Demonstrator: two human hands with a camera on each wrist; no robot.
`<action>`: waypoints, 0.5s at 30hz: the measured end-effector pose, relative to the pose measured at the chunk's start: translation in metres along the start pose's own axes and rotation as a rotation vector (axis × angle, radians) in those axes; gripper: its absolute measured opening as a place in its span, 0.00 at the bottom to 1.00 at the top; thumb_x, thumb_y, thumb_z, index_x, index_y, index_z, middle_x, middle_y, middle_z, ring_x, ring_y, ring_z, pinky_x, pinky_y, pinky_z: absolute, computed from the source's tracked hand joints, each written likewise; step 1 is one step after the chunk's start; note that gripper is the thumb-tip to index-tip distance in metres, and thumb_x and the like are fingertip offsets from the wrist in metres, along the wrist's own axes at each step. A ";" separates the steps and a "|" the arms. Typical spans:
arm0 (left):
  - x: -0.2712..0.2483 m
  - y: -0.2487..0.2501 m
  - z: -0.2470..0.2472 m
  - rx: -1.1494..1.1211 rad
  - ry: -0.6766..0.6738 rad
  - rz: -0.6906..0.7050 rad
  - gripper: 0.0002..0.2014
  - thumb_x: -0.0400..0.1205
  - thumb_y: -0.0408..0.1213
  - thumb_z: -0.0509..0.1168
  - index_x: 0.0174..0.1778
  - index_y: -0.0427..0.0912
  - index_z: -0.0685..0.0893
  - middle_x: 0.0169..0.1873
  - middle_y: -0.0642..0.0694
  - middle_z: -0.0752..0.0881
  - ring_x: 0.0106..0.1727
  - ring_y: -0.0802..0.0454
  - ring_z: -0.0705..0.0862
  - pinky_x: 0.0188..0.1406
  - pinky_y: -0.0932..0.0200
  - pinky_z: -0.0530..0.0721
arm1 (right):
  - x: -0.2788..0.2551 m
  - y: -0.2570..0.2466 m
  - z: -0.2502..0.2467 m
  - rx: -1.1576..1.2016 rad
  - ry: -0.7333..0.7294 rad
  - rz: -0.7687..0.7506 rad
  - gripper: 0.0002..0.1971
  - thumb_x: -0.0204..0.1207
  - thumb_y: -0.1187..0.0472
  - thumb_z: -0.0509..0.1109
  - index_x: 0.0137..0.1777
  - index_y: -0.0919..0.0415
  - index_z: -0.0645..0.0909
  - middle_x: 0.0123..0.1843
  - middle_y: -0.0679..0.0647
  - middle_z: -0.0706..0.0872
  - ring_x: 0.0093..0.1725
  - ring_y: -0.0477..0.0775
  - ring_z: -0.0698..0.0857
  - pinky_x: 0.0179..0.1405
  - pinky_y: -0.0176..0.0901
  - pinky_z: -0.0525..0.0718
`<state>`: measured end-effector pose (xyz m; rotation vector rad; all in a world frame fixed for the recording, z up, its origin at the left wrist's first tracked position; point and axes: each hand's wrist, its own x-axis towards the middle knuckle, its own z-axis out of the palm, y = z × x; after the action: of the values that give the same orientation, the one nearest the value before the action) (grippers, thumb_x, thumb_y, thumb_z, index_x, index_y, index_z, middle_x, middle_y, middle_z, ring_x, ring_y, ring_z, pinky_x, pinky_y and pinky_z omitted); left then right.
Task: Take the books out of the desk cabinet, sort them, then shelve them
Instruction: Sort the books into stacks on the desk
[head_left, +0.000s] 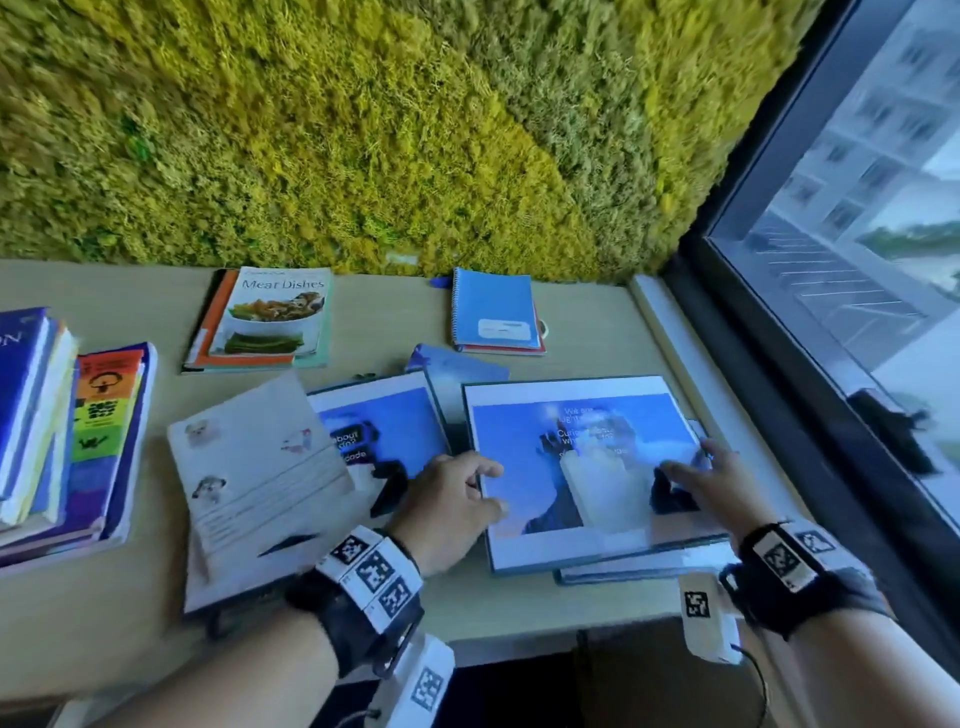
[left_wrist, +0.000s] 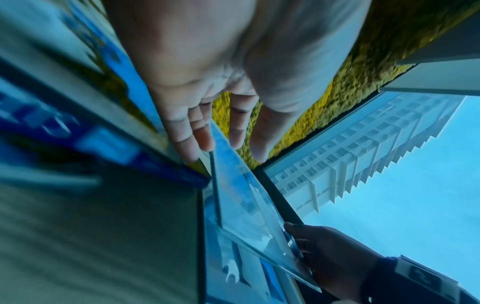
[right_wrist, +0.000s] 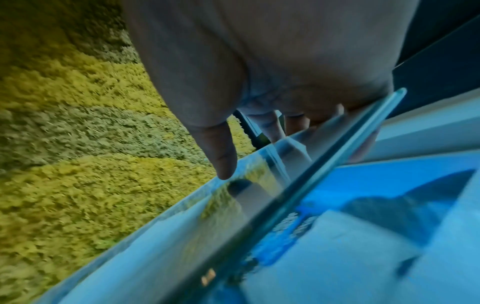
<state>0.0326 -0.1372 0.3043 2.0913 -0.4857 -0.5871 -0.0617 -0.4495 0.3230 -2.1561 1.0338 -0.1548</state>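
Note:
A large thin blue picture book (head_left: 582, 467) is held slightly tilted above the desk (head_left: 561, 322). My left hand (head_left: 488, 488) grips its left edge, thumb and forefinger on the cover, the other fingers (left_wrist: 187, 135) beneath. At the opposite edge my right hand (head_left: 685, 475) holds on, thumb (right_wrist: 223, 156) on the glossy cover (right_wrist: 182, 226), fingers underneath. A like book (head_left: 639, 569) lies under it, another (head_left: 379, 426) to its left. The left wrist view shows the held book (left_wrist: 241, 195) edge-on with the right hand (left_wrist: 330, 265) at its far side.
A white notebook with dog pictures (head_left: 260, 488) lies at front left. Further left stands a book stack (head_left: 31, 415) beside a rainbow-covered book (head_left: 109, 415). At the back lie the "Meat Dishes" pile (head_left: 270, 322) and a blue spiral notebook (head_left: 493, 312). Moss wall behind, window (head_left: 857, 260) right.

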 end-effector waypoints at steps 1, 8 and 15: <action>0.005 0.008 0.017 0.003 -0.029 -0.008 0.17 0.78 0.46 0.74 0.63 0.54 0.85 0.51 0.47 0.79 0.48 0.50 0.84 0.44 0.62 0.77 | 0.007 0.013 -0.009 -0.051 0.025 0.003 0.15 0.73 0.55 0.81 0.50 0.62 0.81 0.39 0.58 0.85 0.41 0.62 0.83 0.37 0.49 0.75; 0.027 0.037 0.088 -0.068 -0.210 -0.142 0.23 0.76 0.55 0.71 0.67 0.56 0.83 0.63 0.50 0.85 0.65 0.52 0.84 0.69 0.49 0.83 | 0.040 0.072 -0.037 -0.406 -0.076 0.078 0.32 0.75 0.50 0.78 0.78 0.56 0.76 0.78 0.69 0.75 0.76 0.68 0.76 0.72 0.55 0.76; 0.012 0.043 0.071 -0.121 -0.071 -0.105 0.18 0.82 0.50 0.69 0.67 0.52 0.85 0.62 0.55 0.87 0.63 0.58 0.85 0.60 0.61 0.83 | 0.027 0.025 0.002 -0.316 -0.163 -0.313 0.23 0.77 0.51 0.78 0.72 0.54 0.83 0.76 0.60 0.78 0.68 0.64 0.82 0.72 0.52 0.76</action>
<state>-0.0033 -0.2129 0.3027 1.9945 -0.3720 -0.7359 -0.0585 -0.4785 0.2997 -2.5616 0.6567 0.0422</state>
